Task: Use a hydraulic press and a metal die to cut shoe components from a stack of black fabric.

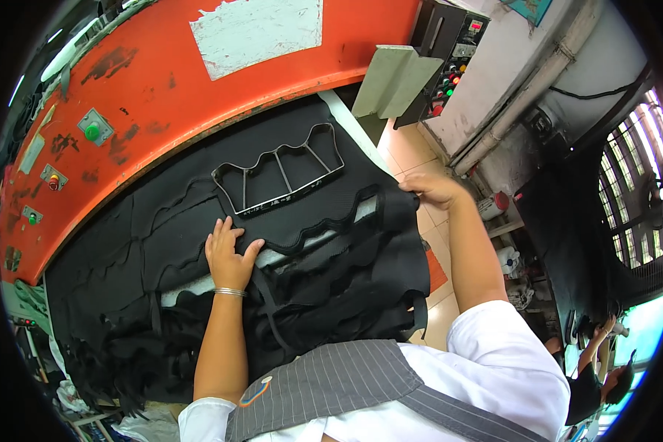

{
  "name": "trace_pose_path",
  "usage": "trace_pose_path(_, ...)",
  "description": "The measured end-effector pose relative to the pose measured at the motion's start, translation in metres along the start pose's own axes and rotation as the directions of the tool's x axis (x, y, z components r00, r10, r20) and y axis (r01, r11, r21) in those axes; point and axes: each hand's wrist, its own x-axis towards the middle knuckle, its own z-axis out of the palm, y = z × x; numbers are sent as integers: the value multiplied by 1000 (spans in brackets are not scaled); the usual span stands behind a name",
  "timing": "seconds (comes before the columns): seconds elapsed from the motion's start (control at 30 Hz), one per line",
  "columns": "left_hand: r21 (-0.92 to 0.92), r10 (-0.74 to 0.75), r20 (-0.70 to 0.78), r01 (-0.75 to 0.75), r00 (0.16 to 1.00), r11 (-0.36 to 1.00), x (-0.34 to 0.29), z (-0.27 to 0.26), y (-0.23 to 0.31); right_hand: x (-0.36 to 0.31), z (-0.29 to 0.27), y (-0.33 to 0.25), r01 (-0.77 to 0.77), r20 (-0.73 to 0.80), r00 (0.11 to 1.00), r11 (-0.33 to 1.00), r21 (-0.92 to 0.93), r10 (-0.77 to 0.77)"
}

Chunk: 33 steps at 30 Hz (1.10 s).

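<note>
A wide black fabric sheet (173, 184) covers the work surface in front of me, with cut-out outlines running across its left part. On it lies a cutting die (283, 172), a thin metal frame with a wavy far edge and two crossbars. My left hand (230, 255) rests flat on the sheet, fingers spread, just nearer to me than the die's left corner. My right hand (435, 190) pinches the sheet's far right edge, its fingertips partly hidden. Between my hands and my body, wavy leftover strips (309, 287) of the black fabric lie bunched, with pale gaps between them.
An orange machine beam (147, 96) with green and red buttons spans the far side. At the back right stands a dark control box (446, 66) with lit buttons, beside a grey-green metal plate (394, 81). Another person (604, 387) works at the far right.
</note>
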Motion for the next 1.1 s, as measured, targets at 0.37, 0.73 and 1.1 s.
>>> trace_pose_path(0.37, 0, 36, -138, -36, 990, 999, -12, 3, 1, 68, 93, -52, 436, 122, 825, 485, -758, -552)
trace_pose_path(0.73, -67, -59, -137, 50, 989, 996, -14, 2, 2, 39, 116, -11, 383, 38, 798, 458, -802, -601)
trace_pose_path(1.1, -90, -124, -140, 112, 982, 990, -4, 7, 5, 39, 94, -8, 487, 135, 787, 471, -736, -603)
